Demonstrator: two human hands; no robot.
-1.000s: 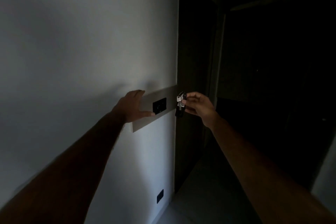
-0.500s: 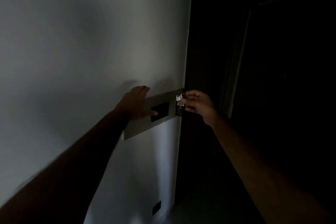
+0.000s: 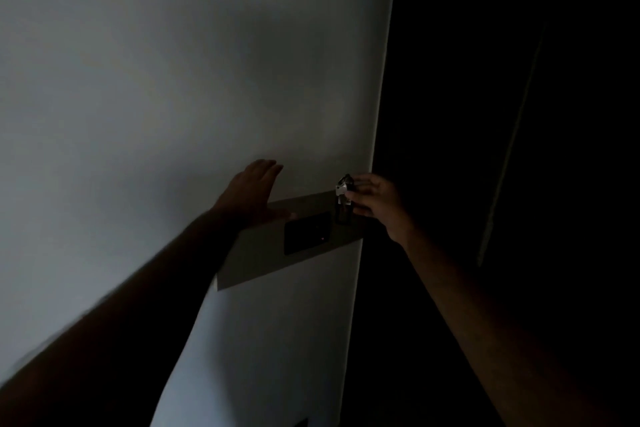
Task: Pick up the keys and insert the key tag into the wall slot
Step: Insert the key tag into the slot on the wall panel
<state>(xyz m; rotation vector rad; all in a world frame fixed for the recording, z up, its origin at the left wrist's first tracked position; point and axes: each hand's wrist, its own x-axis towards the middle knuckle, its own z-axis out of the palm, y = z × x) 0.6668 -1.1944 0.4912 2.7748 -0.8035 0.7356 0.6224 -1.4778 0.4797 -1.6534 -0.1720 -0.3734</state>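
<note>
The room is very dark. My right hand [image 3: 375, 199] pinches a small bunch of silvery keys [image 3: 341, 189] with a dark key tag [image 3: 342, 213] hanging below them, right in front of the grey wall panel [image 3: 263, 253]. The tag hangs just right of the black switch plate [image 3: 306, 232], which shows a tiny red light. Whether the tag touches the panel or sits in a slot I cannot tell. My left hand [image 3: 254, 189] lies flat and open on the white wall, its thumb along the panel's top edge.
The white wall [image 3: 173, 80] ends at a corner [image 3: 381, 114] just right of the panel; beyond it is a dark doorway or door. A small dark outlet [image 3: 300, 423] sits low on the wall.
The camera has closed in and swung left. My right hand has carried the keys leftward over the panel's right end. My left hand has slid up along the wall, above the panel.
</note>
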